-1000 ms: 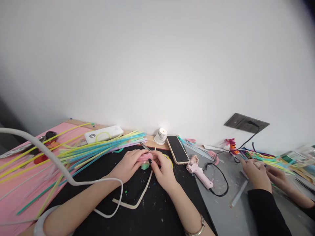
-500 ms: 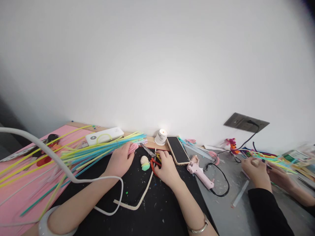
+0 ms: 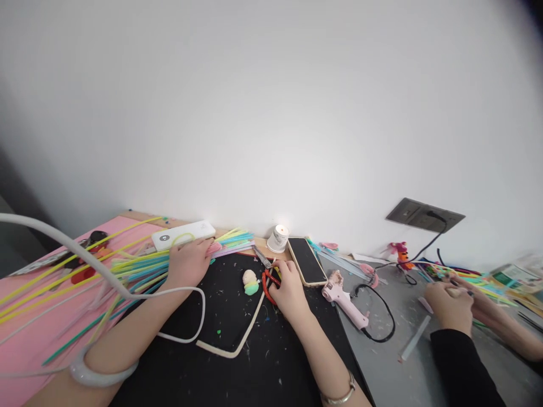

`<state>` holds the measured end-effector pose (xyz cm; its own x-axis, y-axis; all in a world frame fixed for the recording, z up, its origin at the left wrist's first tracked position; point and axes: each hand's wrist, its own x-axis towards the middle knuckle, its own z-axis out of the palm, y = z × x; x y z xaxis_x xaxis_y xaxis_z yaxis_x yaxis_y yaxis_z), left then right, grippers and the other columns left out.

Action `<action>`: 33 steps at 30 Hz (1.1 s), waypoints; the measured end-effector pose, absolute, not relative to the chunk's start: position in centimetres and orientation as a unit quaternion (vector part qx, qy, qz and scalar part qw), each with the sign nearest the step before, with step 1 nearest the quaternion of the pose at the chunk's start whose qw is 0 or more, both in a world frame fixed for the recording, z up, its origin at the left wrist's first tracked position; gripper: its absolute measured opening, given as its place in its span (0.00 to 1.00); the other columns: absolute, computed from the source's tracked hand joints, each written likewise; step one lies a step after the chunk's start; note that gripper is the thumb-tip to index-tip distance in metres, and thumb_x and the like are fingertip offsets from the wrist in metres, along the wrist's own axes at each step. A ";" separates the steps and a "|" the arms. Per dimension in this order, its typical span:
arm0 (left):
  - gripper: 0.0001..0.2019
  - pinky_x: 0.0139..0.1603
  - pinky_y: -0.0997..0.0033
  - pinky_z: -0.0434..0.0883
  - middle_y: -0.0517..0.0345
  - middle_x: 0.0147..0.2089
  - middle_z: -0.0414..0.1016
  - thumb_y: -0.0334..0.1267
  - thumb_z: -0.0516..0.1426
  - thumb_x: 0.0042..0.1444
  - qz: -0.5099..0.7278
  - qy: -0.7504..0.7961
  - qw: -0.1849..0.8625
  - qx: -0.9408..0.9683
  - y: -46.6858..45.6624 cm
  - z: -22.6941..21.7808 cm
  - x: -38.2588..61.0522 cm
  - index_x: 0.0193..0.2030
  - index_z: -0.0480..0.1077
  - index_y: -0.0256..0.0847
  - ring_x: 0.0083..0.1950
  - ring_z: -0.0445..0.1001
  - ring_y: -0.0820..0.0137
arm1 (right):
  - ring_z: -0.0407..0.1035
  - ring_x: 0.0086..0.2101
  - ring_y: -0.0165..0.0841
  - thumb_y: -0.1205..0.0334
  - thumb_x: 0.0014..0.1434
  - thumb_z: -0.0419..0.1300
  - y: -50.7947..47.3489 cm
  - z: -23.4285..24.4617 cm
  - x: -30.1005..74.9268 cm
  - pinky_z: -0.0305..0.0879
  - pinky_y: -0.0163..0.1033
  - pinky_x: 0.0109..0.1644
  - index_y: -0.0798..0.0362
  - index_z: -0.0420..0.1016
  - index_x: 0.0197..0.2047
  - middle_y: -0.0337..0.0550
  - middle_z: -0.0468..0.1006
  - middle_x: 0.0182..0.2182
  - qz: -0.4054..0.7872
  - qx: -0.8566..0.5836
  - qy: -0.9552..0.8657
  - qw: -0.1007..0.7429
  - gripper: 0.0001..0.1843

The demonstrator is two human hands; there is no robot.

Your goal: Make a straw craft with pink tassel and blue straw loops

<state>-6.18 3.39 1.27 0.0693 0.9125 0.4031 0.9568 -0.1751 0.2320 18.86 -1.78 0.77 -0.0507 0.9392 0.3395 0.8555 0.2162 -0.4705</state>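
Note:
My left hand rests over a bundle of coloured pipe cleaners, with a pink fuzzy piece in its closed fingertips. My right hand grips red-handled scissors, the grey blades pointing up and left. Between the hands, a small cream and green figure lies on the black mat. A bent cream pipe cleaner runs from near the scissors down across the mat.
A white paper cup, a phone and a pink glue gun stand or lie to the right. A white power bank is behind the bundle. White cable loops across my left arm. A co-worker's hands work at far right.
My left hand has moved left and slightly up with the pink piece, onto the bundle. My right hand and the scissors have shifted slightly right.

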 end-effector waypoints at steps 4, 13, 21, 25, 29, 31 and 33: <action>0.13 0.41 0.57 0.60 0.45 0.47 0.79 0.38 0.48 0.63 -0.205 -0.636 0.036 -0.743 3.2 1.5 -6.2 0.42 0.74 0.42 0.46 0.75 0.55 | 0.66 0.46 0.41 0.77 0.47 0.55 -1.8 0.4 19.0 0.65 0.47 0.52 0.53 0.69 0.48 0.49 0.70 0.44 0.057 -0.616 -0.731 0.289 0.23; 0.13 0.39 0.62 0.58 0.48 0.50 0.77 0.37 0.45 0.65 -0.195 -0.631 0.055 -0.749 2.5 2.3 -6.1 0.48 0.69 0.42 0.48 0.74 0.57 | 0.65 0.44 0.42 0.78 0.46 0.55 -1.8 0.3 18.7 0.66 0.46 0.50 0.55 0.72 0.48 0.50 0.71 0.42 0.028 -0.631 -0.725 0.275 0.24; 0.15 0.42 0.59 0.60 0.44 0.51 0.76 0.31 0.46 0.60 -0.231 -0.653 0.040 -0.720 3.0 1.7 -6.1 0.50 0.69 0.40 0.46 0.74 0.56 | 0.66 0.43 0.41 0.78 0.47 0.54 -2.1 0.7 18.6 0.65 0.46 0.49 0.54 0.72 0.47 0.50 0.72 0.43 0.031 -0.630 -0.729 0.267 0.23; 0.16 0.42 0.59 0.60 0.44 0.50 0.76 0.31 0.45 0.61 -0.214 -0.653 0.044 -0.726 3.1 1.7 -6.1 0.50 0.69 0.40 0.48 0.73 0.56 | 0.66 0.44 0.42 0.73 0.52 0.56 -2.2 1.3 18.5 0.64 0.48 0.51 0.53 0.73 0.47 0.49 0.73 0.43 0.031 -0.595 -0.734 0.324 0.18; 0.16 0.39 0.60 0.59 0.46 0.49 0.76 0.31 0.44 0.61 -0.213 -0.653 0.044 -0.725 2.7 2.2 -6.2 0.49 0.69 0.39 0.49 0.74 0.57 | 0.68 0.43 0.39 0.70 0.56 0.54 -1.9 2.1 17.4 0.66 0.44 0.48 0.52 0.74 0.42 0.47 0.75 0.39 0.071 -0.544 -0.730 0.407 0.13; 0.15 0.39 0.61 0.59 0.47 0.49 0.76 0.32 0.44 0.61 -0.216 -0.656 0.039 -0.722 2.6 2.2 -6.2 0.49 0.68 0.40 0.49 0.74 0.57 | 0.69 0.42 0.38 0.71 0.55 0.53 -1.3 2.5 16.3 0.67 0.43 0.47 0.52 0.74 0.43 0.46 0.75 0.39 0.093 -0.525 -0.741 0.407 0.14; 0.15 0.39 0.60 0.59 0.47 0.49 0.76 0.32 0.45 0.61 -0.223 -0.654 0.033 -0.722 2.7 2.1 -6.2 0.49 0.68 0.41 0.49 0.74 0.56 | 0.68 0.46 0.39 0.72 0.55 0.54 -0.4 3.1 15.1 0.65 0.45 0.51 0.51 0.73 0.47 0.47 0.75 0.42 0.081 -0.499 -0.771 0.386 0.17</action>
<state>-6.18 2.75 2.10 0.0446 0.9295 0.3660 0.9593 -0.1421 0.2439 15.09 -0.43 3.08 -0.2031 0.8333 0.5141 0.7077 0.4878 -0.5111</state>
